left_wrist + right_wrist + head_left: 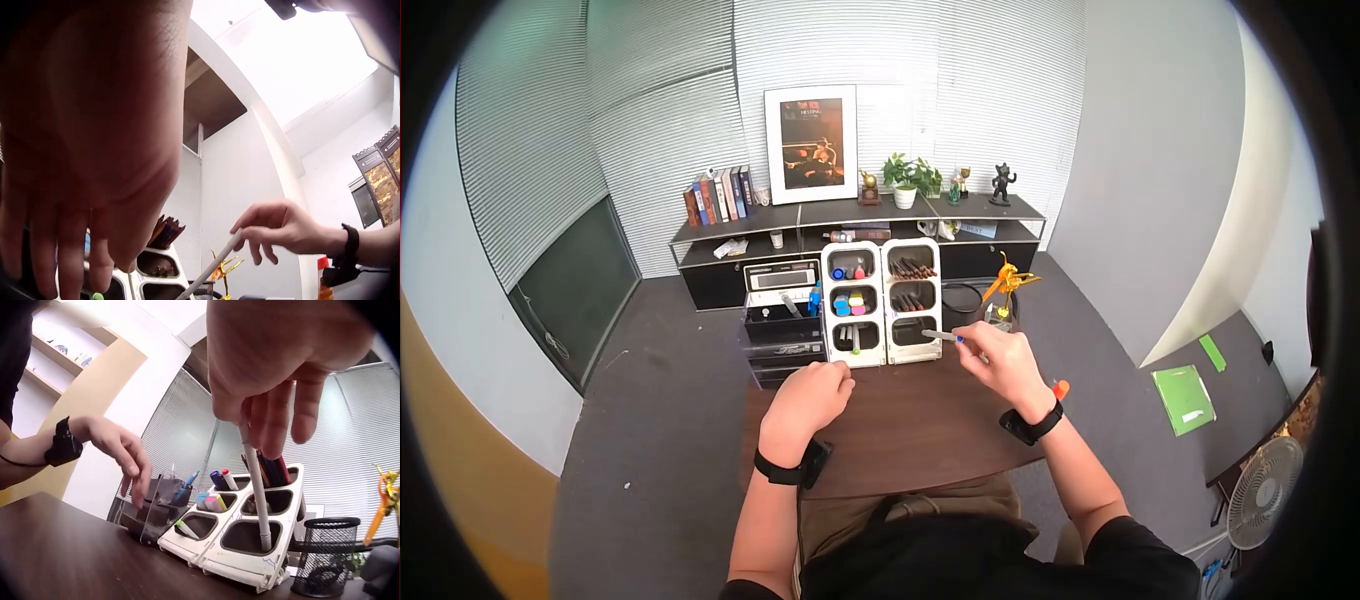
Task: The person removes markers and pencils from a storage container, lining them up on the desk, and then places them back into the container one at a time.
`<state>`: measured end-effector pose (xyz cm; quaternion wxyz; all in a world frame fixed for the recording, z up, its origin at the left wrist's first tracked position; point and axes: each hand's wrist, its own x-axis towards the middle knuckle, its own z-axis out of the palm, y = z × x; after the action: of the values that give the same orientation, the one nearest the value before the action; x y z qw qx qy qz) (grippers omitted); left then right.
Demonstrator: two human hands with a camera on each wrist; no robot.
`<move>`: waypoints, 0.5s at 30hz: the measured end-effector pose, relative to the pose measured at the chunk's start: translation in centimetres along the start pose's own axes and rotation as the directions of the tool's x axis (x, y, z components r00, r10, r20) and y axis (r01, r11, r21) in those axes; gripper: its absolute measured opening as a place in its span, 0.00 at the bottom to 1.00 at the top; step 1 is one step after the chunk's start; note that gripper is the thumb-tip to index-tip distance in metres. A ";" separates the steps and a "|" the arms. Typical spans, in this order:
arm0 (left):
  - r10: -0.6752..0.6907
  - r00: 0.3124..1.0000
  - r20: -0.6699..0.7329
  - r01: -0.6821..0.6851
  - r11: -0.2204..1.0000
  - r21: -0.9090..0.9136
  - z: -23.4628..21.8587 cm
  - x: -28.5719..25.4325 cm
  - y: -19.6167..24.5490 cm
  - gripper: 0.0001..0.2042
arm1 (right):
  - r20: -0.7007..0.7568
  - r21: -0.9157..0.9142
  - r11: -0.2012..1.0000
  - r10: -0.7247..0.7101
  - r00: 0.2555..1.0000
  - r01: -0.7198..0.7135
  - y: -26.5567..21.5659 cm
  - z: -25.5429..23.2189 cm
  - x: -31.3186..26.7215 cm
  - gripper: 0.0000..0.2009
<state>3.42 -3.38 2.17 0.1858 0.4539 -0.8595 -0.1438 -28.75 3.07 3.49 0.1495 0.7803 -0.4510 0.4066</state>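
Note:
My right hand (1000, 362) pinches a slim white pen (257, 494) between thumb and fingers. The pen's far end reaches into the lower right compartment (236, 537) of a white six-compartment organizer (886, 350). Relaxed and holding nothing, my left hand (808, 398) hovers over the table in front of the organizer's left side. In the right wrist view, highlighters (211, 502) fill the middle left compartment, and a green-tipped marker (185, 529) leans in the one below. Dark pencils (912, 268) stand in the top right compartment.
Left of the organizer stands a clear-sided dark drawer box (785, 350). A black mesh cup (326, 556) is on its right, near a golden ornament (1006, 284). An orange-topped item (1061, 388) shows by my right wrist. The brown table (900, 430) ends close to my body.

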 end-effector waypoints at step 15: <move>0.276 0.842 -0.464 -0.235 0.961 0.147 -5.2 -1.2 0.8 0.06 | 0.236 -0.185 0.970 0.200 0.951 -0.158 1.3 4.5 -2.5 0.06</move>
<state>5.84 -2.32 6.91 0.3911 0.3641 -0.8445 0.0355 -28.21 1.17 -1.42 0.1166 0.7665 -0.5675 0.2773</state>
